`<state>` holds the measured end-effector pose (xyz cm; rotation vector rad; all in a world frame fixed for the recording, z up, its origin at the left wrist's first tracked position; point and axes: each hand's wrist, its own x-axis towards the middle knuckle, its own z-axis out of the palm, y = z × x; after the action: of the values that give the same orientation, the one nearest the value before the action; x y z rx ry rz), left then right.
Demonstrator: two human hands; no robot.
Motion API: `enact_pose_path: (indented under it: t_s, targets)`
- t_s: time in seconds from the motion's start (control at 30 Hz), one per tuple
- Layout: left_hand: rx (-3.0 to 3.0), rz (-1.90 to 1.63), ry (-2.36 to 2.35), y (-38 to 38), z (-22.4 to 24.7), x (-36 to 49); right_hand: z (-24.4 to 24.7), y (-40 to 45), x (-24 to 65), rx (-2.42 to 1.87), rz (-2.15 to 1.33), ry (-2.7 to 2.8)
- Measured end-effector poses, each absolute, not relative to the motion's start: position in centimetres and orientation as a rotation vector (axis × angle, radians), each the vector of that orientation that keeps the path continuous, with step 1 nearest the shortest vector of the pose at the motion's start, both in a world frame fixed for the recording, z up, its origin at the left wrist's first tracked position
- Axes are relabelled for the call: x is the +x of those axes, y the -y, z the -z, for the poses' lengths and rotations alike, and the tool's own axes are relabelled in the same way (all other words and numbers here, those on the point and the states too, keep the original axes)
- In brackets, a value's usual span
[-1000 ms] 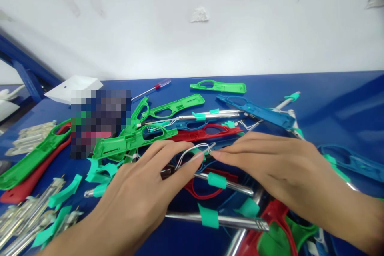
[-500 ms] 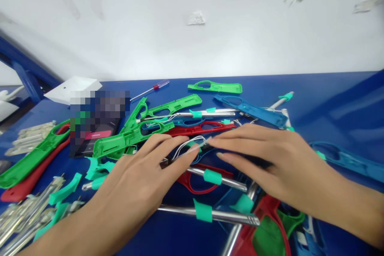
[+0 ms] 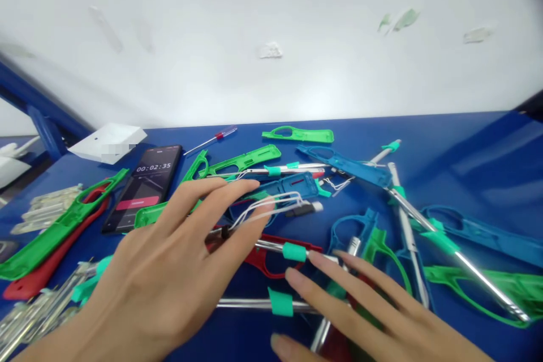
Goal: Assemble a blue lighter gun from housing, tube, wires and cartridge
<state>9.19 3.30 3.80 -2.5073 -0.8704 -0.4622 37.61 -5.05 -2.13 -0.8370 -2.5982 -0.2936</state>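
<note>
My left hand [image 3: 169,271], thumb and fingers bent together, grips a small part with looped white wires [image 3: 275,199]. A black-and-white end piece [image 3: 305,209] hangs out past the thumb; the part inside the grip is mostly hidden. My right hand [image 3: 360,305] has its fingers spread over a metal tube wrapped in teal tape [image 3: 294,251]; it holds nothing, and I cannot tell whether the fingertips touch the tube. Below lies another taped metal tube [image 3: 244,304]. Behind the wires is a blue plastic casing half [image 3: 292,185], and a red casing half [image 3: 267,263] lies under the nearer tube.
Green casing halves [image 3: 303,134], blue ones [image 3: 348,165] and more taped tubes [image 3: 462,263] lie scattered on the blue table. At the left are a phone [image 3: 148,175] showing a timer, a white box [image 3: 108,141] and bundled metal parts [image 3: 38,308]. A screwdriver [image 3: 212,140] lies further back.
My right hand has left the wires, moved down toward me and spread its fingers. The wired part stays in my left hand. The view has shifted slightly.
</note>
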Motion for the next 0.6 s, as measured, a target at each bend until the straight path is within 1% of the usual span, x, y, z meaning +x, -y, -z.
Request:
enact_pose_path:
  t_s: [0.1,0.2,0.3,0.5,0.6]
  targets:
    - [-2.490,0.470,0.860,-3.5,-4.5,8.3,0.4,3.4,37.7,-0.844,0.331,2.678]
    - [-2.500,0.442,0.862,-3.7,-5.3,6.8,-1.0,1.7,37.9,-1.004,0.151,2.707]
    - [-2.499,0.458,0.906,-4.1,-6.0,5.9,-1.0,0.0,38.0,-1.096,-0.048,2.692]
    - [-2.444,0.629,0.873,-5.1,-5.7,6.8,-0.1,-3.6,37.9,-1.167,-0.372,2.470]
    - [-2.482,0.762,0.849,-5.3,-5.1,7.7,-0.9,-3.9,38.0,-1.233,-0.355,2.273]
